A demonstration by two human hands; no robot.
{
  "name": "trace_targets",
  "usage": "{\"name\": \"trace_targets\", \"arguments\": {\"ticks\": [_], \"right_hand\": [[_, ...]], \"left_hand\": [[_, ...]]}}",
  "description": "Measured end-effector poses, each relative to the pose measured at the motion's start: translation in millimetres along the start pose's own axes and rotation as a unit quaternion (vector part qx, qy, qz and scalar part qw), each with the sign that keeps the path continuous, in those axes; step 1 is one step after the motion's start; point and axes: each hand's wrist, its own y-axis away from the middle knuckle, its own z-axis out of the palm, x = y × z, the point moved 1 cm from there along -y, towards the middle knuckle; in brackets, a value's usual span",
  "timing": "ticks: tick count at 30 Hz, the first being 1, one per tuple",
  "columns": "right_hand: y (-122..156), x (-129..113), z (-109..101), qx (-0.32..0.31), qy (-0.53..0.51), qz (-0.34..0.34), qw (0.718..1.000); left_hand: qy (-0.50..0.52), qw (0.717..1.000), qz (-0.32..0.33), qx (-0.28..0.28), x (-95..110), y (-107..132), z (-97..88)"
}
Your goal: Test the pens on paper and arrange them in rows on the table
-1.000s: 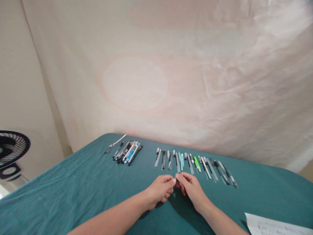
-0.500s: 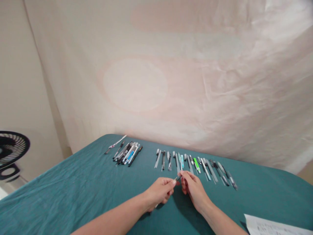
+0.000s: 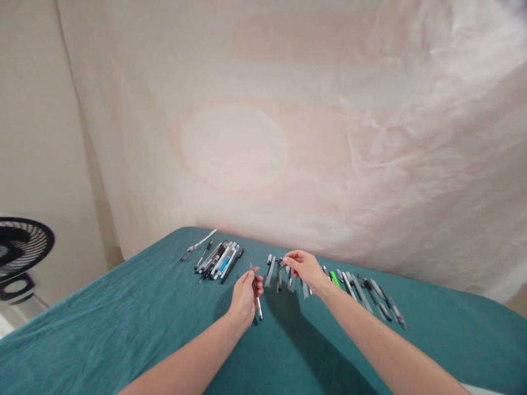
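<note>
My left hand [image 3: 245,296] is closed around a slim pen [image 3: 258,307], held over the cloth with its pointed end up past my fingers and its dark end down toward me. Up and to the right, my right hand [image 3: 305,267] reaches over a row of pens and pen parts [image 3: 270,272]. Thumb and forefinger are pinched on a small dark piece that looks like a pen cap [image 3: 282,263], mostly hidden by the fingertips. My right hand and forearm cover the middle of the row.
A pile of pens [image 3: 222,260] lies left of my hands, with a few loose pens [image 3: 198,244] beyond it. A bright green pen [image 3: 334,278] shows in the row. The green cloth [image 3: 123,329] ends at a draped wall sheet. A fan [image 3: 24,247] stands far left.
My hands have come apart from where they met on the pen. The left moved left and up with the pen; the right moved up to the left part of the row.
</note>
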Motion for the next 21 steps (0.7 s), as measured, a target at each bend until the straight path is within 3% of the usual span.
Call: {"name": "trace_targets", "arguments": {"ticks": [4, 8, 13, 21], "right_hand": [[-58.1, 3.8, 25.2, -0.01, 0.067, -0.014, 0.998], [-91.7, 13.7, 50.2, -0.02, 0.138, -0.018, 0.99], [-107.5, 21.1, 66.1, -0.033, 0.213, -0.022, 0.976], [-112.2, 26.6, 68.9, -0.034, 0.294, -0.031, 0.955]], "left_hand": [[-0.007, 1.0, 0.024, 0.001, -0.7, -4.6, -3.2], [-0.021, 0.999, 0.035, -0.011, -1.8, -4.7, -3.2], [-0.041, 0.998, 0.048, -0.022, -3.0, -6.0, -3.3], [-0.044, 0.997, 0.052, -0.035, -4.4, -7.2, -1.9]]}}
